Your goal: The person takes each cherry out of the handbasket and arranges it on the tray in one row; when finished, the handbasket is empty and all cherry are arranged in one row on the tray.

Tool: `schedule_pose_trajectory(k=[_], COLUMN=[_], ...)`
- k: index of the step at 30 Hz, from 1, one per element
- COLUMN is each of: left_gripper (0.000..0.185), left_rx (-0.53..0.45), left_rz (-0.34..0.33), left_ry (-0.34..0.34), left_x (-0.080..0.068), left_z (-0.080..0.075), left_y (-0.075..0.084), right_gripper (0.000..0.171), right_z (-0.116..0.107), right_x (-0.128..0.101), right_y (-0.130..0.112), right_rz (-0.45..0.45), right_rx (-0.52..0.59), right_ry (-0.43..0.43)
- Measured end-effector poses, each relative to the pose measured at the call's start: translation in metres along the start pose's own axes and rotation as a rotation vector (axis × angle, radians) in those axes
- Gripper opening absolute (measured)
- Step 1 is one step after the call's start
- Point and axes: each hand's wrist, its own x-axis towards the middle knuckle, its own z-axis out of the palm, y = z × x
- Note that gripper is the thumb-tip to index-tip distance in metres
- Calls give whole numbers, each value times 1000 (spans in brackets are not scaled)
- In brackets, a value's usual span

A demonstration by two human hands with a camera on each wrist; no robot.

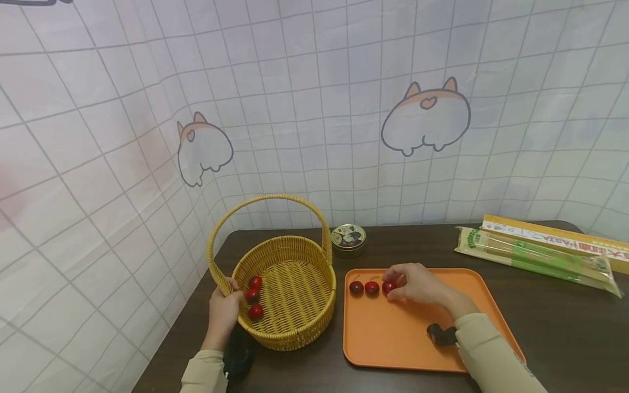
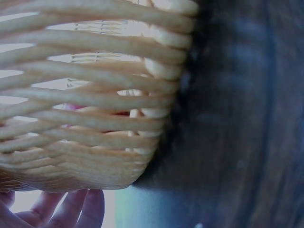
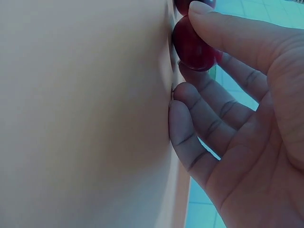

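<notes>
- Left hand (image 1: 223,311) grips the near-left rim of the wicker basket (image 1: 295,327), fingers curled over the edge; the left wrist view shows the weave up close with fingertips beneath it.
- Right hand (image 1: 417,284) rests on the orange tray (image 1: 393,338), fingertips closed on the rightmost cherry (image 1: 389,286). The right wrist view confirms thumb and finger pinching a dark red cherry against the tray surface; it is not yet lifted.
- The two hands are well apart, one at the basket, one on the tray.
- Two more cherries (image 1: 363,287) lie in a row just left of the pinched one, so three are on the tray.
- Three cherries in the basket (image 1: 254,296) sit against its left inner wall, near the left hand.
- Judgement: about half done if the cherries are going into the basket; three in, three left.
- Farther back on the dark counter (image 1: 565,327): a small round tin (image 1: 348,239) behind the basket, and long packets (image 1: 540,254) at far right.
- Behind everything, a gridded backdrop (image 1: 314,109) with cartoon animals.
</notes>
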Motion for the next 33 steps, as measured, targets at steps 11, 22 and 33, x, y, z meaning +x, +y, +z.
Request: schedule_pose_trajectory(k=[11, 22, 33], left_gripper=[17, 19, 19], left_rx=[15, 18, 29], left_rz=[3, 5, 10], left_ry=[5, -8, 4], left_x=[0, 2, 2], left_z=[0, 0, 0], left_y=[-1, -1, -2], right_gripper=[41, 23, 13], right_z=[-7, -24, 11], right_x=[-2, -10, 4], right_y=[4, -6, -70], right_rz=[-19, 22, -127], right_rx=[-19, -93, 35], right_ry=[10, 176, 187])
